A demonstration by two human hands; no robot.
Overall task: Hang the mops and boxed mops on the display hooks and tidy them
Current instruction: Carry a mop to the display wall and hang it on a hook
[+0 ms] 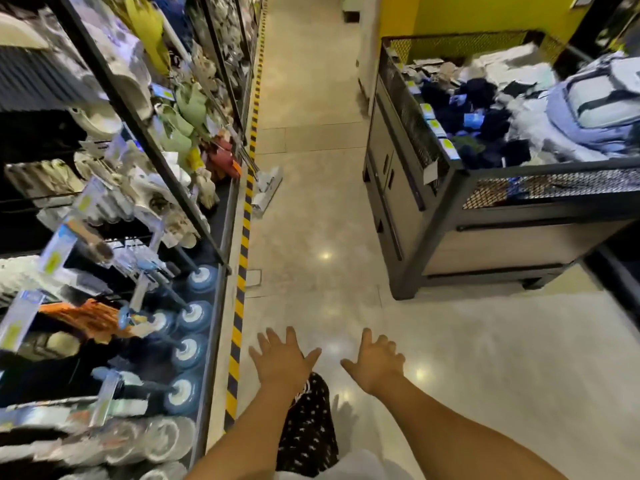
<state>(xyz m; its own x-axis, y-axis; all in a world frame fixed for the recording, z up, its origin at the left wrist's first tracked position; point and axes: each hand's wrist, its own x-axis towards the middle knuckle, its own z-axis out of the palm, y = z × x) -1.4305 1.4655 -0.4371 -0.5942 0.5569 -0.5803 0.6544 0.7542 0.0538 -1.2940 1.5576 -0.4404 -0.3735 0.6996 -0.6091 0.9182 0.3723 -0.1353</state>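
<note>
Both my hands reach out over the aisle floor, palms down with fingers spread, and hold nothing. My left hand (282,358) is near the striped floor tape; my right hand (375,362) is beside it. Several round blue-and-white mops (202,278) hang in a row on hooks low on the display shelf (221,258) to my left. Further up the aisle a flat white mop (266,188) leans against the shelf with its head on the floor. Both hands are well apart from all mops.
Yellow-and-black tape (242,271) runs along the shelf base. A dark wire-sided bin (450,188) full of clothing and a backpack stands on the right. Watering cans and other goods crowd the upper left shelves. Pale tiled floor (311,237) stretches ahead.
</note>
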